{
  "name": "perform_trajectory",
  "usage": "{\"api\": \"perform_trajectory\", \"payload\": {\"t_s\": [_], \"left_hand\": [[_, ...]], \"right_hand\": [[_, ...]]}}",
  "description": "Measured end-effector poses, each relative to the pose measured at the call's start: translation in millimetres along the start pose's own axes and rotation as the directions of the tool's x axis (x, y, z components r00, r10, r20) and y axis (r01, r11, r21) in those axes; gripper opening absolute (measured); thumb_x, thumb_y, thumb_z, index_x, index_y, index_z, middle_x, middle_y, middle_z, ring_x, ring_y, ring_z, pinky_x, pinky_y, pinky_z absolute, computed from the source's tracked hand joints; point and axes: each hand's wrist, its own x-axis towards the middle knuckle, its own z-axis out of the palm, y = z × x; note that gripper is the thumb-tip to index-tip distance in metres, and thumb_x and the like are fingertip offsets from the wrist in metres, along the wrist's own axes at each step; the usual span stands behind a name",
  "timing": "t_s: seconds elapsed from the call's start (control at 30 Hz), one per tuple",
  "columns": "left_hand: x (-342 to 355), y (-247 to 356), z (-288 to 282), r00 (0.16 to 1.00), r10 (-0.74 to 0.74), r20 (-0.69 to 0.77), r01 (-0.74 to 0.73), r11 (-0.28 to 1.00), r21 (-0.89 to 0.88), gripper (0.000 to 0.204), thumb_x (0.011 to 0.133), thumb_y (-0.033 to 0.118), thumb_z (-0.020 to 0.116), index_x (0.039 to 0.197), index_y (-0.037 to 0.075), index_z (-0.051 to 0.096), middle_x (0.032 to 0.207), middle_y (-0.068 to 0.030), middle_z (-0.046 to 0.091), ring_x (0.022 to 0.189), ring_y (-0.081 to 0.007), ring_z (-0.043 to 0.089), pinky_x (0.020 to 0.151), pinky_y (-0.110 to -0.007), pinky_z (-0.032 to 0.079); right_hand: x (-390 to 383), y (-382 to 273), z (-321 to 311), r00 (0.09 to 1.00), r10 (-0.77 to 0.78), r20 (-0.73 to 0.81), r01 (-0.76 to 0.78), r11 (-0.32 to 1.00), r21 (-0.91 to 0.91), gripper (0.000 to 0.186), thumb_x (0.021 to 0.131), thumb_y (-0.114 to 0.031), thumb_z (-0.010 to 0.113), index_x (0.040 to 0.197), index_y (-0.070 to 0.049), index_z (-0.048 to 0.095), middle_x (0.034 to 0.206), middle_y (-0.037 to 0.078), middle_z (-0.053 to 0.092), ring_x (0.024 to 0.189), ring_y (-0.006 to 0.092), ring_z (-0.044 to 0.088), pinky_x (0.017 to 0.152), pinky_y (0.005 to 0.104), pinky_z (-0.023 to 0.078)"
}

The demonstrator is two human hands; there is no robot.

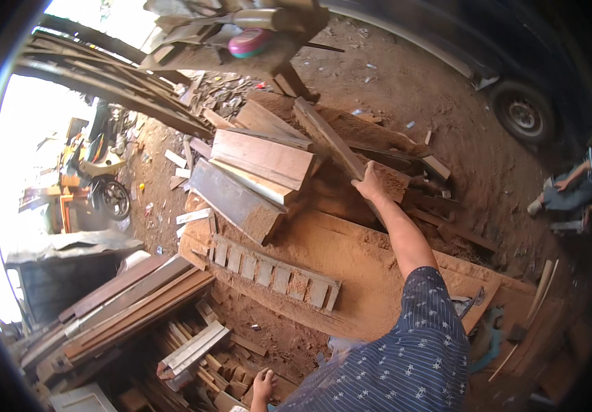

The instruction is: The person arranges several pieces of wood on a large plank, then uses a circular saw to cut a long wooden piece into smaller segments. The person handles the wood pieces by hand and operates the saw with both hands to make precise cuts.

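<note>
My right arm reaches out over the sawdust-covered workbench (371,257). At its end my right hand (373,182) is closed around the edge of a long, narrow wooden board (330,141), which slants from the far side toward me. Left of that board lies a stack of planks (261,158), reddish and grey, with sawdust on the nearest one. My left hand (263,384) hangs low near the bottom edge, its fingers curled and nothing visible in them. A slatted wooden frame (275,275) rests on the bench between my hands.
Long boards (124,309) are piled at the left, above scattered offcuts (220,371). A rough table (241,58) with a pink round object (249,42) stands at the far side. A vehicle wheel (524,113) and a seated person (577,182) are at the right, a motorbike (107,168) at the left.
</note>
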Motion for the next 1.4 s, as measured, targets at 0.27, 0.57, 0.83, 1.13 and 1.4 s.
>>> {"api": "perform_trajectory", "payload": {"t_s": [0.27, 0.57, 0.83, 1.13, 1.4], "left_hand": [[-30, -22, 15, 0.985, 0.105, -0.137, -0.107, 0.994, -0.009, 0.049, 0.100, 0.027, 0.066, 0.137, -0.003, 0.055, 0.106, -0.0078, 0.068, 0.084, -0.0163, 0.065, 0.075, -0.031, 0.055], [-29, -71, 43, 0.999, 0.029, -0.034, -0.028, 0.999, 0.030, 0.046, 0.098, 0.030, 0.066, 0.131, -0.001, 0.061, 0.114, -0.0144, 0.071, 0.092, -0.0185, 0.069, 0.082, -0.032, 0.055], [-21, -37, -1, 0.977, 0.156, -0.142, -0.169, 0.982, -0.080, 0.048, 0.101, 0.029, 0.063, 0.137, 0.000, 0.056, 0.124, -0.0145, 0.067, 0.095, -0.0201, 0.069, 0.080, -0.033, 0.055], [-46, -120, -18, 0.976, 0.081, -0.201, -0.173, 0.850, -0.498, 0.042, 0.104, 0.036, 0.058, 0.112, -0.004, 0.066, 0.097, -0.0097, 0.070, 0.081, -0.0180, 0.068, 0.070, -0.034, 0.055], [-129, 27, -27, 0.393, 0.724, -0.567, -0.890, 0.455, -0.036, 0.051, 0.111, 0.036, 0.038, 0.140, -0.002, 0.052, 0.145, -0.0182, 0.052, 0.136, -0.0237, 0.047, 0.116, -0.036, 0.035]], "right_hand": [[-47, -46, -89, 0.958, -0.266, -0.104, 0.262, 0.964, -0.051, 0.052, 0.088, -0.033, 0.075, 0.122, -0.002, 0.052, 0.111, 0.029, 0.069, 0.106, 0.0471, 0.065, 0.089, 0.0506, 0.051], [-239, -133, -160, 0.912, -0.358, 0.201, 0.320, 0.926, 0.200, 0.038, 0.093, -0.029, 0.073, 0.113, -0.004, 0.053, 0.108, 0.019, 0.068, 0.094, 0.0301, 0.069, 0.082, 0.0441, 0.053], [-267, -211, 30, 0.640, -0.480, 0.600, 0.304, 0.875, 0.376, 0.050, 0.095, -0.034, 0.069, 0.128, -0.001, 0.051, 0.123, 0.027, 0.064, 0.109, 0.0358, 0.067, 0.094, 0.0476, 0.054], [-309, -186, 144, 0.715, -0.563, 0.415, 0.670, 0.720, -0.177, 0.043, 0.097, -0.030, 0.062, 0.125, 0.002, 0.060, 0.140, 0.023, 0.048, 0.111, 0.0369, 0.063, 0.098, 0.0451, 0.053], [-554, -178, 176, 0.147, -0.160, 0.976, -0.591, 0.777, 0.216, 0.074, 0.105, -0.057, 0.036, 0.150, 0.002, 0.041, 0.151, 0.030, 0.042, 0.138, 0.0406, 0.046, 0.117, 0.0507, 0.036]]}}
